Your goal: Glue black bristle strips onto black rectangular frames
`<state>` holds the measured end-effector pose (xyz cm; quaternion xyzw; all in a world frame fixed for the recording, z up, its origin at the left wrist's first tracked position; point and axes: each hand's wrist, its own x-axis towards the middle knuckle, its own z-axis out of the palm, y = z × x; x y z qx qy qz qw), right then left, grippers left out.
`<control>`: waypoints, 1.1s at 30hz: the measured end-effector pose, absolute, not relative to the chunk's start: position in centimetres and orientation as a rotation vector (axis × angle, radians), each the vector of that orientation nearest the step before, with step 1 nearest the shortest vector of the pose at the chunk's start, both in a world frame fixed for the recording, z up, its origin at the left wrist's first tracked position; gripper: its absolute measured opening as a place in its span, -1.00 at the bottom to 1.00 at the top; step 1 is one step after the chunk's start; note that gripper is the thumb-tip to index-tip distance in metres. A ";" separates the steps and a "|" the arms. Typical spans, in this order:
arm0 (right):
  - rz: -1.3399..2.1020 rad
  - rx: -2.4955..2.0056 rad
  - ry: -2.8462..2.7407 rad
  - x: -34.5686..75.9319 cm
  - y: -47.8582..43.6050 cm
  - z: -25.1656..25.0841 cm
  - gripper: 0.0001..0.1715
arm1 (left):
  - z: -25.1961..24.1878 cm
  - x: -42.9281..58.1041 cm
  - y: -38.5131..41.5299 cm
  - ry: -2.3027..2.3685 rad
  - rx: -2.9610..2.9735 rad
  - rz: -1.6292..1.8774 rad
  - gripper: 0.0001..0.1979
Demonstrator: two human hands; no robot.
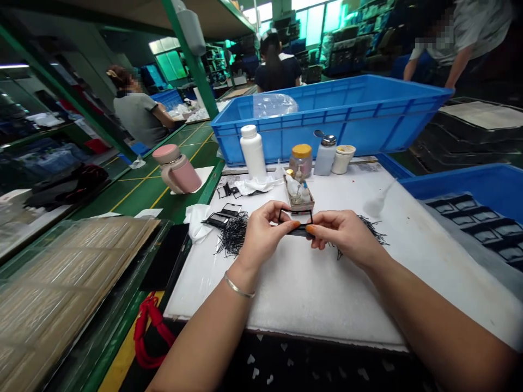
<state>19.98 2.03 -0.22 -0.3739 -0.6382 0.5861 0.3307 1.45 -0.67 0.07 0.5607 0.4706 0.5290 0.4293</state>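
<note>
Both hands hold one small black hinged case above the white work surface. Its lid stands up and looks like a thin rectangular frame. My left hand pinches the case's left side, thumb on its front edge. At the right side, the thumb and fingers of my right hand grip it too. A pile of thin black strips lies beside my left hand, with similar open black cases behind it. More black strips show past my right hand, which partly hides them.
Behind stand a white bottle, a yellow-lidded jar, a pump dispenser and a small box of bottles. A large blue crate borders the back. On the right, a blue bin holds rows of black cases. Co-workers are beyond.
</note>
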 end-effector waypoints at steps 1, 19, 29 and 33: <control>1.522 -0.977 -1.675 20.0 2.1 -0.3 -0.69 | 0.0 1.5 -0.6 1.157 1.391 1.323 -0.74; 1.484 -0.974 -1.684 20.0 2.5 -1.3 -0.63 | -0.5 -4.5 -1.4 2.020 2.330 0.536 -0.79; 1.473 -0.961 -1.664 20.2 2.5 -0.9 -0.65 | -1.9 -4.8 -1.0 1.983 2.322 0.534 -0.78; 1.494 -0.938 -1.638 20.1 2.4 -0.8 -0.65 | -0.3 -4.7 -1.3 1.931 2.133 0.824 -0.84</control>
